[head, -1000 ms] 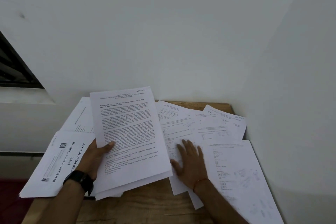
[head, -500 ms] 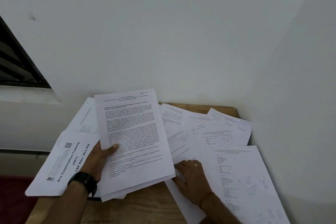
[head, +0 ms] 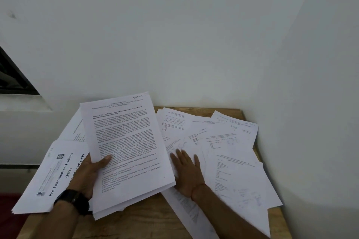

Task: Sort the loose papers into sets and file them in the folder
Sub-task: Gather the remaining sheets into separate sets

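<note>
My left hand (head: 90, 173), with a black watch on the wrist, grips a stack of printed sheets (head: 126, 151) headed "Section 1", thumb on the top page, tilted up above the table. My right hand (head: 187, 172) lies flat with fingers spread on the loose papers (head: 229, 151) scattered over the right half of the wooden table (head: 277, 221). A set with a "Pre Examination Training (PET)" cover (head: 52, 176) lies at the left, overhanging the table edge. No folder is in view.
White walls close in behind and on the right, forming a corner at the table. A dark window opening (head: 13, 75) with a ledge is at the far left. A strip of bare wood shows at the table's front between my arms.
My right hand, curled on a sheet half a second ago, now lies flat with fingers spread, further up on the loose papers. The left hand's stack has barely moved.
</note>
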